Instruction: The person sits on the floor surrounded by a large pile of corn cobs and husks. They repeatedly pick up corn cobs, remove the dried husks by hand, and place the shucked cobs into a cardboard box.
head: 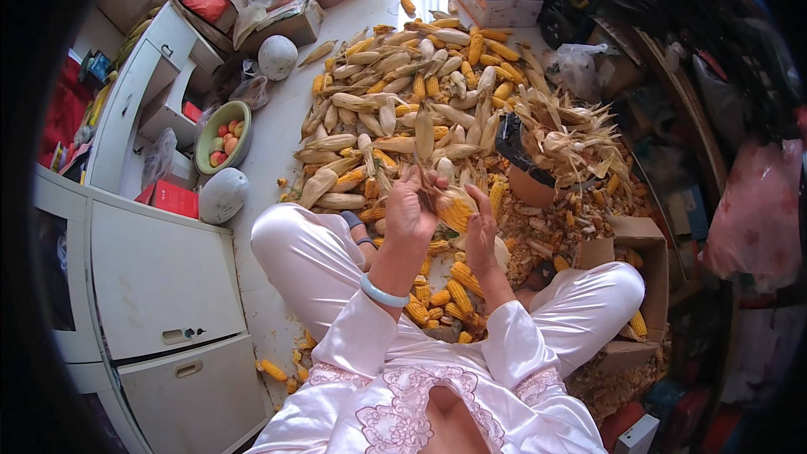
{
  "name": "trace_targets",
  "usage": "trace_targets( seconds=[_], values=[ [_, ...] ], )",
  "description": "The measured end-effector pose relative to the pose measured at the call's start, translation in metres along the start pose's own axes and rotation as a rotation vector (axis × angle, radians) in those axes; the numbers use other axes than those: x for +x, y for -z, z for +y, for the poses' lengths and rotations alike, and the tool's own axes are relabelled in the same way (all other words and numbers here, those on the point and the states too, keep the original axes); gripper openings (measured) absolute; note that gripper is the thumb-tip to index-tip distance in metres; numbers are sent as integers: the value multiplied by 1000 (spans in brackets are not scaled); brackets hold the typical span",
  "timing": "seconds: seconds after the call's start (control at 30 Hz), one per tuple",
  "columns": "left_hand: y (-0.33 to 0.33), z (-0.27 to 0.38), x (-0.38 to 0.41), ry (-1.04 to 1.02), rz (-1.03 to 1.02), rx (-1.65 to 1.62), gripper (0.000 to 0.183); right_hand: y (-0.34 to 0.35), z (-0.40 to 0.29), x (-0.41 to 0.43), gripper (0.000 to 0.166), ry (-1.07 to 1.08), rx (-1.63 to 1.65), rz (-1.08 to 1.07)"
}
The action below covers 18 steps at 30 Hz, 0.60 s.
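Observation:
Between my two hands is a corn cob [455,209] with its husk partly peeled back, so yellow kernels show on the near side. My left hand [410,205] grips the husk at the cob's far left end. Along the cob's right side, my right hand [483,227] holds it with the fingers around it. A broad heap of dried corn in the husk [391,107] spreads over the floor beyond my hands. Below them, between my legs, lie several bare yellow cobs [457,299]. Loose husk hides part of the left fingertips.
A brown bucket [528,188] lined with a black bag overflows with peeled husks [561,132]. Loose kernels [526,252] cover the floor beside it. An open cardboard box [656,290] with cobs stands by my right knee. White cabinets [164,284], a fruit basin [205,157] and pale gourds [224,195] line the left.

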<state>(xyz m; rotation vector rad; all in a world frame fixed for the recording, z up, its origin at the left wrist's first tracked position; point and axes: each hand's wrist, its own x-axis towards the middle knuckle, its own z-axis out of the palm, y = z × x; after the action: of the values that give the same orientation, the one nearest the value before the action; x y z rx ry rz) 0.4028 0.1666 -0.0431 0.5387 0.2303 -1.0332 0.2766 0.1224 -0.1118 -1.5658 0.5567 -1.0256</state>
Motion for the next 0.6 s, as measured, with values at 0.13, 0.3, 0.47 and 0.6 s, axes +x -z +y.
trace_targets(
  seconds=[0.13,0.3,0.47,0.6],
  values=[
    [7,-12,2,56,62,-18,18,-13,5,3,54,-285,603,204],
    [2,-20,-9,121,-75,-105,21,-24,-46,-2,50,74,10,298],
    [-16,-26,-29,180,-95,9,17,9,-48,13,19,-199,220,419],
    [16,18,-41,138,-182,192,17,47,-72,33,36,-346,650,641]
  ],
)
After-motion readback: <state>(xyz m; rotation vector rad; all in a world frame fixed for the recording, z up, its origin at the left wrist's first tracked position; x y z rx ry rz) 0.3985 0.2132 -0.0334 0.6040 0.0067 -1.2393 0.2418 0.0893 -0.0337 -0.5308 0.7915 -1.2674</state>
